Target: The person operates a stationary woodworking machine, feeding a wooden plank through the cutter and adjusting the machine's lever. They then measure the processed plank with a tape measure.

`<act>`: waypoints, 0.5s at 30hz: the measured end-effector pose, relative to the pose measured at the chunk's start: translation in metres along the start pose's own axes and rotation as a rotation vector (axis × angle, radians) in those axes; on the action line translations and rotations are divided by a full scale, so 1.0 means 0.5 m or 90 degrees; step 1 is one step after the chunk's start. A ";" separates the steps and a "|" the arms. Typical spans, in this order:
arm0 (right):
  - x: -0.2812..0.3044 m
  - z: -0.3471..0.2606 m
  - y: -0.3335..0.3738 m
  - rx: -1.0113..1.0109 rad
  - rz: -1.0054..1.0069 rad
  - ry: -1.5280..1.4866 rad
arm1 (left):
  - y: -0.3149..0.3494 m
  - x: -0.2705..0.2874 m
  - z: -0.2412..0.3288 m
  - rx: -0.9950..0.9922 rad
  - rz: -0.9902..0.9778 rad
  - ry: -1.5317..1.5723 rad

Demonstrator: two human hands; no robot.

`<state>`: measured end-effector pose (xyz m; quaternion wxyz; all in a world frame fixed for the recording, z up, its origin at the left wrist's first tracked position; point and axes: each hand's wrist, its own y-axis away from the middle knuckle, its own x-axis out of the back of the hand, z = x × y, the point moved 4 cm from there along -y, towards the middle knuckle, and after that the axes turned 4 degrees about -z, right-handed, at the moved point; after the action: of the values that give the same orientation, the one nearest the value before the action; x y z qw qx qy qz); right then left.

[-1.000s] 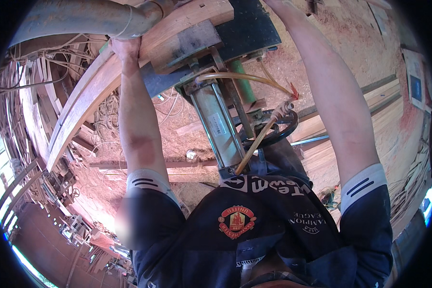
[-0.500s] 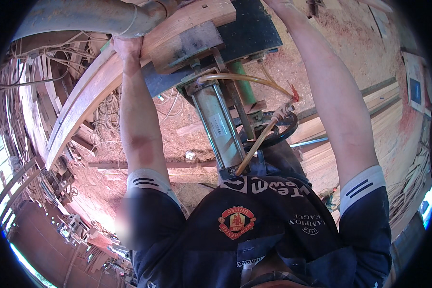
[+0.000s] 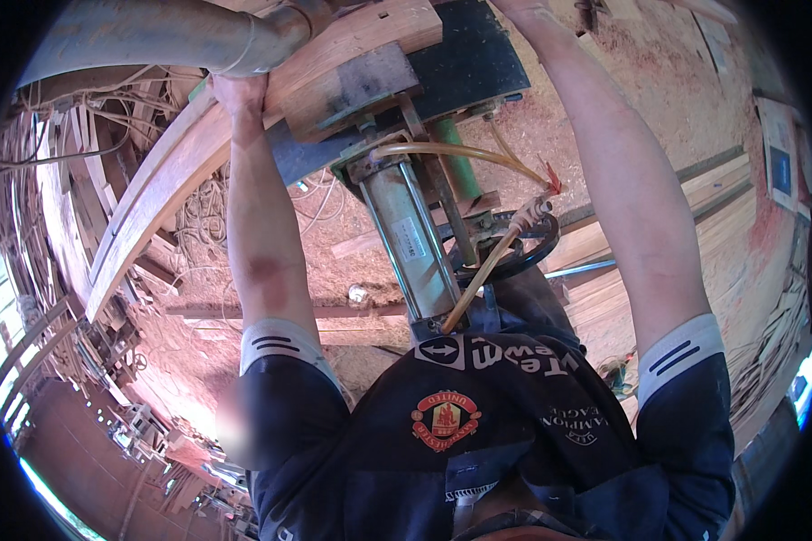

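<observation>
**Left hand on the curved timber at the clamp**

Your left hand (image 3: 241, 93) is closed over the upper edge of the long curved wooden piece (image 3: 158, 194), fingers wrapped on it just beside the grey pipe (image 3: 167, 34) that runs across the top of the view. Your right hand is out of sight past the top edge; only the forearm (image 3: 622, 171) shows, reaching up beside the dark plate (image 3: 474, 59), so you cannot tell whether that hand is wide, narrow or gripping anything.

The curved piece sweeps from the lower left up to the machine, where it meets a wooden block with a grey metal plate (image 3: 379, 77) on its face. Below that block hangs 1 pneumatic cylinder (image 3: 410, 239), tilted, with a yellowish hose (image 3: 478, 270) looping from its top round to a fitting near the black handwheel (image 3: 514, 257). A green post (image 3: 460, 171) stands behind the cylinder. Sawdust covers the floor (image 3: 352, 261), and planks are stacked at the right (image 3: 713, 198).

By the look of it you are seating or steadying the curved piece against the block. The next move likely calls for a firm hold with your left hand, keeping the timber flush on the block and your fingers well apart from the clamp face.
</observation>
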<state>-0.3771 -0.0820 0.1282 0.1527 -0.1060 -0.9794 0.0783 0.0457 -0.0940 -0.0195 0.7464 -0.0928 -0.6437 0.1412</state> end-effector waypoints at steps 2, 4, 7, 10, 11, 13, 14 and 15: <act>0.002 -0.012 0.001 0.079 0.034 0.069 | -0.001 -0.006 -0.005 0.005 0.010 0.013; 0.002 -0.005 0.002 0.027 0.006 0.029 | -0.002 -0.012 -0.012 0.003 0.010 0.008; 0.003 0.000 0.004 -0.011 -0.009 -0.013 | -0.006 -0.022 -0.021 -0.012 0.000 -0.005; 0.004 -0.011 0.005 0.042 0.013 0.019 | -0.008 -0.031 -0.032 -0.013 0.002 0.021; 0.004 -0.017 0.006 0.072 0.025 0.040 | -0.009 -0.034 -0.036 -0.010 0.002 0.029; 0.002 -0.010 0.008 0.003 -0.004 -0.011 | -0.010 -0.036 -0.041 -0.009 -0.011 0.033; 0.002 -0.005 0.009 -0.031 -0.018 -0.038 | -0.009 -0.035 -0.040 -0.012 -0.023 0.027; 0.005 -0.008 0.013 -0.002 -0.018 -0.025 | -0.008 -0.034 -0.039 0.002 -0.051 0.016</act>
<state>-0.3768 -0.0749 0.1315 0.1347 -0.0905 -0.9838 0.0765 0.0629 -0.1024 -0.0373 0.7595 -0.0676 -0.6375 0.1106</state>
